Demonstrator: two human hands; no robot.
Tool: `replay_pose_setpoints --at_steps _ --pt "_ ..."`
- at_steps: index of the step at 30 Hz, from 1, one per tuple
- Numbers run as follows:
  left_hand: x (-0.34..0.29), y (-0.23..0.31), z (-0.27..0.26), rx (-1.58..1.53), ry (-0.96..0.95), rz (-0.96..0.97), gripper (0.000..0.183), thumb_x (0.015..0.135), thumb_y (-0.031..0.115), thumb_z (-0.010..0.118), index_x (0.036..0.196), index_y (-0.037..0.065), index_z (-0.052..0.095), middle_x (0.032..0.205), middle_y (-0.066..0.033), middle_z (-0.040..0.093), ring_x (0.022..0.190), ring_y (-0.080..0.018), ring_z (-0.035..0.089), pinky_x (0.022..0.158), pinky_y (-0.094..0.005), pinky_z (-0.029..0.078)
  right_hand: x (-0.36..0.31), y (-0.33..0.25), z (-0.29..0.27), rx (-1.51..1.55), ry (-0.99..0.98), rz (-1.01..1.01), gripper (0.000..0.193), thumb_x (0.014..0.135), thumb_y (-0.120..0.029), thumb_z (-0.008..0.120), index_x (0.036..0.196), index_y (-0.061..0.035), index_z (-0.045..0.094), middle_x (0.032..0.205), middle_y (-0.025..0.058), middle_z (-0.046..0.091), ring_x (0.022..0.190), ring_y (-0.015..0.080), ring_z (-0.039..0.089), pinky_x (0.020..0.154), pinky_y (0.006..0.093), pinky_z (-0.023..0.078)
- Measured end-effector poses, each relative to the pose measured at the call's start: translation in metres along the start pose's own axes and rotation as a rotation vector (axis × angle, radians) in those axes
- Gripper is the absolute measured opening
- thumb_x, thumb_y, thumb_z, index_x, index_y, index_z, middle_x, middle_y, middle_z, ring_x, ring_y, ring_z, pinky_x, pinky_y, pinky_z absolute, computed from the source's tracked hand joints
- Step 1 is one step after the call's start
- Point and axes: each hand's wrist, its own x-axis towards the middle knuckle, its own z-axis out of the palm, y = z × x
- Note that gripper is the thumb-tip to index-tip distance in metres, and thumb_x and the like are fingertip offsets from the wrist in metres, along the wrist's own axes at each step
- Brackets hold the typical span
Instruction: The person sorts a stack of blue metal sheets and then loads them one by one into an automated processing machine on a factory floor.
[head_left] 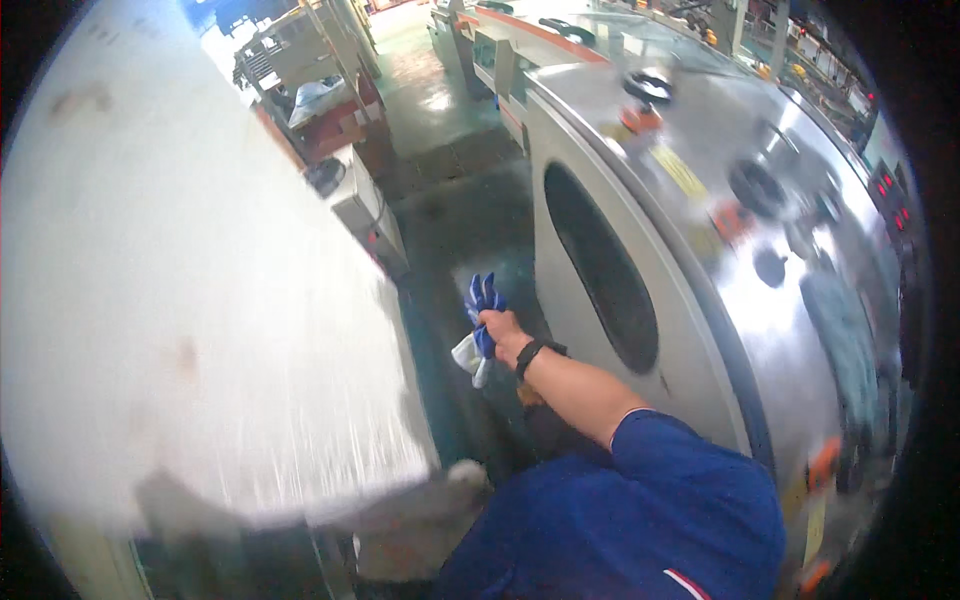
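Note:
My right hand (500, 328) is closed around a pair of work gloves (484, 295). The gloves are blue and white. Blue glove fingers stick up above my fist, and a whitish part (468, 354) hangs below it. The arm is stretched forward and down over the walkway, with a dark band (528, 356) on the wrist and a short blue sleeve at the shoulder. My left hand does not show.
A large white panel (220, 300) fills the left side. To the right stands a pale machine (690, 340) with a dark oval opening (602, 268) and a shiny metal top (690, 120). Between them runs a dark green floor (460, 220). A loaded rack (310, 80) stands farther off.

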Motion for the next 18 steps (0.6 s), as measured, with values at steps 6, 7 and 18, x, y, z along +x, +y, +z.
replay_pose_setpoints --at_steps 6,7,18 --pt "0.158 0.238 -0.171 -0.29 0.088 0.09 0.033 0.091 0.04 0.062 0.102 0.01 0.069 0.093 -0.0112 0.071 0.088 -0.0188 0.068 0.074 -0.0362 0.05 0.199 -0.11 0.113 -0.127 0.006 0.012 0.028 0.073 -0.012 0.065 0.093 0.0068 0.065 0.084 0.0122 0.065 0.071 0.022 0.062 0.064 0.0393 0.049" --pt "0.182 0.277 -0.201 -0.391 0.103 0.099 0.033 0.091 0.04 0.062 0.102 0.01 0.069 0.093 -0.0112 0.071 0.088 -0.0189 0.068 0.074 -0.0363 0.05 0.215 -0.131 0.135 -0.149 -0.045 0.003 0.027 0.072 -0.011 0.065 0.093 0.0055 0.065 0.083 0.0109 0.065 0.072 0.0219 0.062 0.065 0.0378 0.049" --pt "0.474 0.607 -0.411 -0.392 0.066 0.171 0.032 0.092 0.039 0.061 0.101 0.01 0.069 0.093 -0.0109 0.072 0.088 -0.0197 0.068 0.073 -0.0367 0.05 0.613 -0.32 0.197 0.086 0.095 0.054 0.025 0.078 -0.003 0.061 0.102 -0.0041 0.064 0.084 0.0053 0.061 0.073 0.0199 0.059 0.066 0.0365 0.047"
